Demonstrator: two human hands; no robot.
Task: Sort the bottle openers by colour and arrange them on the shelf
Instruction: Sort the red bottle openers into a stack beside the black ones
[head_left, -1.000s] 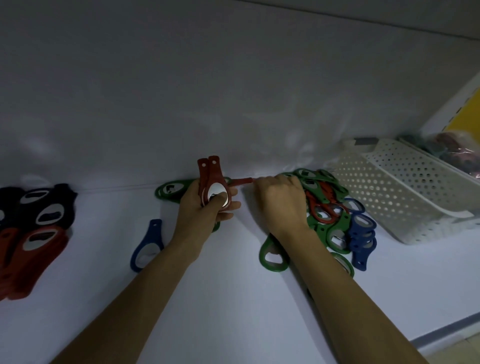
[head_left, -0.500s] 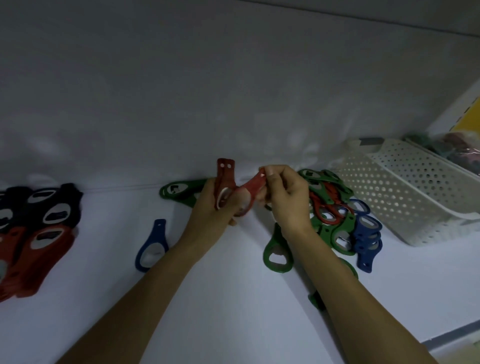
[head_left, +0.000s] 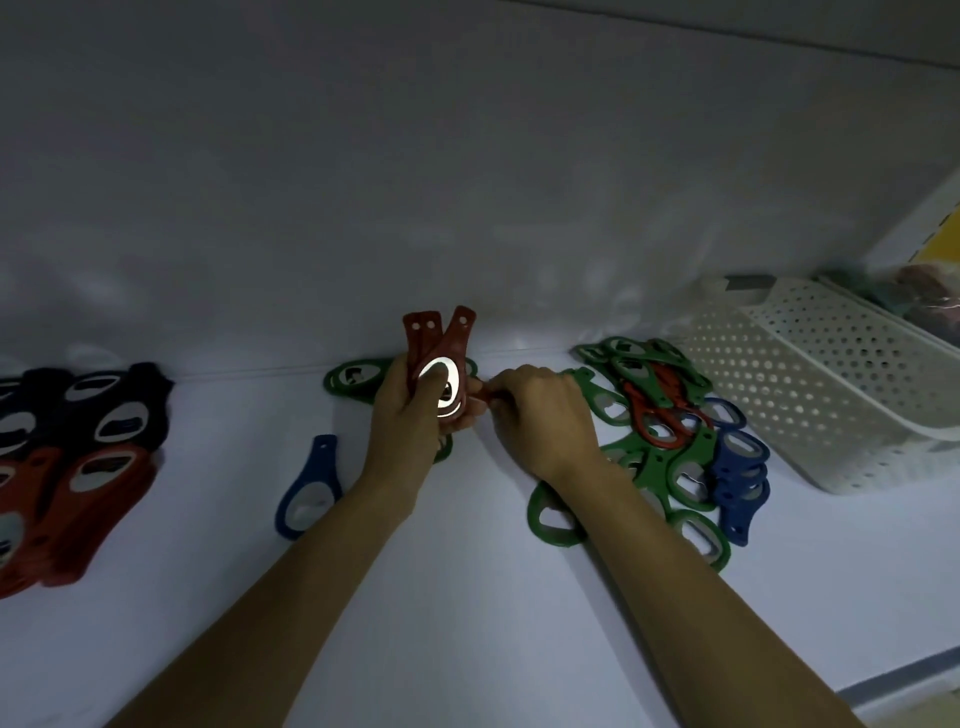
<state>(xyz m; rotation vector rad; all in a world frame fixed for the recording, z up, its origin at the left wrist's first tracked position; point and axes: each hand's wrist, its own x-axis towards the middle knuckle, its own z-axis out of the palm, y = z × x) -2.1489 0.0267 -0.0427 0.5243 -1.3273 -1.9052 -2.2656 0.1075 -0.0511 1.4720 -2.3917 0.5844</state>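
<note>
Left of white perforated plastic basket (head_left: 831, 395): left hand (head_left: 410, 415) grips fan of red bottle openers (head_left: 441, 348); right hand (head_left: 545, 421) pinches another red opener (head_left: 479, 399). Farther left, black and red stacks (head_left: 78, 467) sorted; mixed green-red-blue pile (head_left: 675, 447) beside basket unsorted.

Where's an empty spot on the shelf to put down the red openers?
Bare shelf lies between the sorted red pile and the lone blue opener, and along the front edge. The mixed heap beside the white basket is crowded.

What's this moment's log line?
left hand: holds red bunch | right hand: pinches red opener beside bunch | pile: green, red, blue mixed | red stack: far left
</note>
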